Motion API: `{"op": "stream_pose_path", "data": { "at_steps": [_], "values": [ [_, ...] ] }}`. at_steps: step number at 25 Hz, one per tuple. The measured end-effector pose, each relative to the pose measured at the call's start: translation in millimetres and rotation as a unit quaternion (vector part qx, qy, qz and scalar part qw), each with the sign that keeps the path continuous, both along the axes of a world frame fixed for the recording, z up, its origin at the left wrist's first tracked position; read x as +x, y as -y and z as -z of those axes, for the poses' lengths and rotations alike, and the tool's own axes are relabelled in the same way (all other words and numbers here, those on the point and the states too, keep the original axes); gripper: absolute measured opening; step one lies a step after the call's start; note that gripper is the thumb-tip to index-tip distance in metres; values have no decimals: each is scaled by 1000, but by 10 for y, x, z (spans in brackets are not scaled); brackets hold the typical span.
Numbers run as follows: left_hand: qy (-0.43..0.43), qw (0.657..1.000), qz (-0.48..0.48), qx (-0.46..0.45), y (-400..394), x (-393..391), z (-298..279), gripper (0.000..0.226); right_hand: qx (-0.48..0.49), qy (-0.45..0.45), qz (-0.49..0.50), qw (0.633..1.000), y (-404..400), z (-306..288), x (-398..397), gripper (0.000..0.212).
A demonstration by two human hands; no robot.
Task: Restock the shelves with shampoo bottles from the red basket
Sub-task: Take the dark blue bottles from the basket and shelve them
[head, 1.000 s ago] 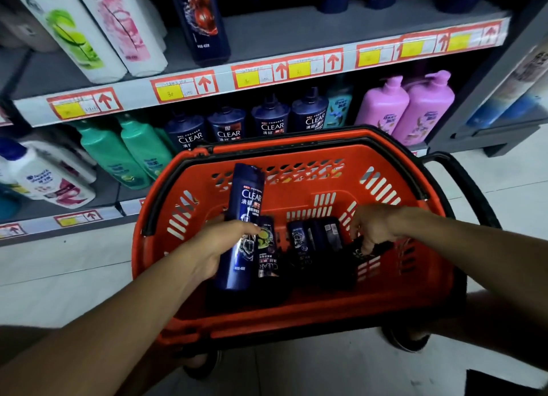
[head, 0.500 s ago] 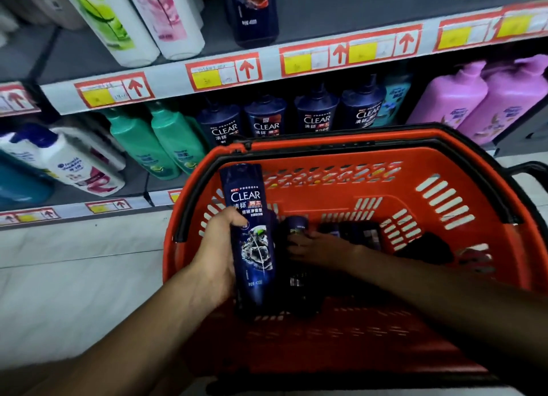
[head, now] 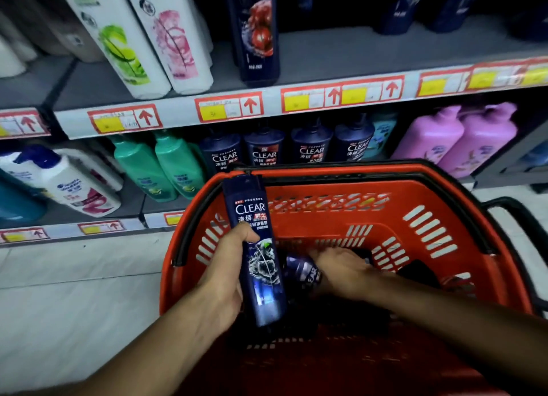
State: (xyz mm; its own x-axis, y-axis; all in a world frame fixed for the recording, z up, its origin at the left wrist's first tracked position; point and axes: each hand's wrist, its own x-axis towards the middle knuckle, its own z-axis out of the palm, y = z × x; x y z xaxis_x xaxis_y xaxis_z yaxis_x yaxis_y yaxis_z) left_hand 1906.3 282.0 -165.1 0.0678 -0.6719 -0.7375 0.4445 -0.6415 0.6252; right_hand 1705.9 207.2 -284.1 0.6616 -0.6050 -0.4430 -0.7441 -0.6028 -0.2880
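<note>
Left hand grasps an upright dark-blue CLEAR shampoo bottle, thumb across its label, now raised so its cap reaches the rim of the red basket at 11 o'clock. Right hand has crossed from the 3 o'clock wall to basket centre and curls its grip around a second bottle lying among the dark bottles on the basket floor. Judged: one bottle is ready to shelve, a second is being collected. The matching CLEAR row stands on the lower shelf at 12 o'clock. The camera has moved closer to the shelves.
</note>
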Motion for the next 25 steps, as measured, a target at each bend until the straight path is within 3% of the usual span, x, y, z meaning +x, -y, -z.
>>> {"op": "stream_pose_path", "data": {
  "at_steps": [1,3,6,10,15,16,19,20,22,25],
  "values": [
    [3,1000,-3,-12,7,-34,-51,32,72,64,122,988,16,-78,-148,86],
    [3,999,-10,-42,39,-100,-198,21,160,206,291,921,56,-278,-481,104],
    [17,996,-27,-77,54,-118,-380,19,251,251,387,851,44,-593,-887,105],
    [96,991,-45,-81,22,46,-414,30,228,249,450,827,-163,-689,-1051,58],
    [149,986,-54,-48,-64,291,-316,53,265,280,456,802,-300,-641,-964,43],
    [148,986,-57,-49,-88,317,-291,53,279,281,449,801,-299,-637,-947,46],
    [138,988,-52,-42,-116,317,-280,50,309,272,449,793,-278,-604,-886,98],
    [126,990,-44,-42,-114,301,-274,44,320,279,448,787,-250,-586,-871,102],
    [97,994,-25,-41,-105,221,-266,30,355,304,439,767,-223,-654,-781,88],
    [48,998,14,-32,-60,75,-247,32,389,342,430,739,-178,-765,-686,67]
  ]
}}
